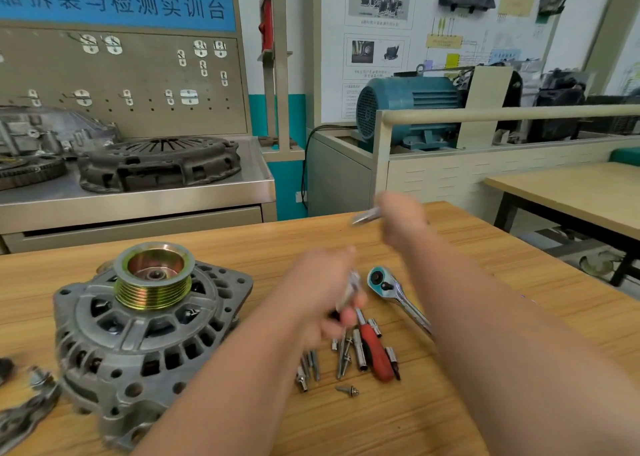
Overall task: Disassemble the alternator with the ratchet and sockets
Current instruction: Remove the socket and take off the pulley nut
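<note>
Alternator point(138, 334) sits pulley-up on the wooden table point(450, 248), well left of both sets of fingers. The left hand point(322, 293) curls its fingers round a small silvery piece point(351, 287), perhaps a socket; blur hides its shape. The right hand point(403, 220), beyond it, pinches a chrome bar point(365, 216). The ratchet point(394, 291) lies just right of the left fingers, with loose sockets point(359, 351) and a red-handled driver point(375, 350) just beneath them.
</note>
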Demonstrator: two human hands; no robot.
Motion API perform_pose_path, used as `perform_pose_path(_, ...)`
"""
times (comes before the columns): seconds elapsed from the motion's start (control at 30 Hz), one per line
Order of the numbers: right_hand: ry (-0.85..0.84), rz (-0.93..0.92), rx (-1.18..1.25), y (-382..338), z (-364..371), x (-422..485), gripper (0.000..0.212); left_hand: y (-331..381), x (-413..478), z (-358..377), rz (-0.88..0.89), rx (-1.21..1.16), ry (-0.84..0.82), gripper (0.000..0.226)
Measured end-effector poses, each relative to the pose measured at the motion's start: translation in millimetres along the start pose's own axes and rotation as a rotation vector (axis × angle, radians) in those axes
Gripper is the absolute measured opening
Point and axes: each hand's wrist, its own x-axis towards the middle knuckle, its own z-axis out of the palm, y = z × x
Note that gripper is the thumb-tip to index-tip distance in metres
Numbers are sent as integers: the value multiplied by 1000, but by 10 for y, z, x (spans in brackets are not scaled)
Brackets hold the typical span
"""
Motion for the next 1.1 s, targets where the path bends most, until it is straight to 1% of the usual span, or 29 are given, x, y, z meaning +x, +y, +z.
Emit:
perform_pose_path(0.03,72,51,77,66,-224,110,14,-25,-127,3,-8,5,-40,17)
perform_pose_path(0.07,104,77,189,120,-431,196,11,-57,-191,-29,27,7,-11,13)
perform_pose_path(0.1,110,137,269,163,-564,250,12,-91,-141,-69,73,-12,78,12)
perform_pose_path(0.13,55,149,238,186,-617,238,12,-135,-42,-77,98,-21,161,12)
perform_pose_path(0.17,6,119,104,188,-581,181,12,-168,49,-52,83,-12,200,11)
perform_pose_path(0.23,-55,-25,-154,231,-404,60,15,-205,197,14,61,-19,189,13)
perform_pose_path(0.3,-99,-171,-365,332,-263,-91,24,-268,361,93,105,32,153,24)
perform_pose_path(0.37,-102,-269,-568,458,-197,-211,23,-331,473,150,196,177,141,28)
perform_pose_path(0.47,-96,-408,-715,571,-127,-362,20,-393,591,202,283,359,145,23)
perform_pose_path(0.53,-85,-483,-817,587,-103,-445,19,-438,650,230,326,388,143,18)
perform_pose_path(0.6,-70,-527,-881,593,-149,-473,20,-465,705,255,358,365,143,16)
perform_pose_path(0.73,-48,-562,-919,603,-272,-544,19,-497,791,344,411,419,173,12)
perform_pose_path(0.8,-45,-606,-938,622,-291,-607,21,-515,804,389,417,472,162,15)
perform_pose_path(0.93,-84,-680,-933,690,-273,-727,22,-514,787,431,417,651,82,30)
perform_pose_path(1.03,-115,-660,-880,705,-269,-772,27,-501,774,401,445,776,50,40)
perform_pose_path(1.1,-139,-632,-842,712,-268,-772,24,-495,764,369,447,820,5,52)
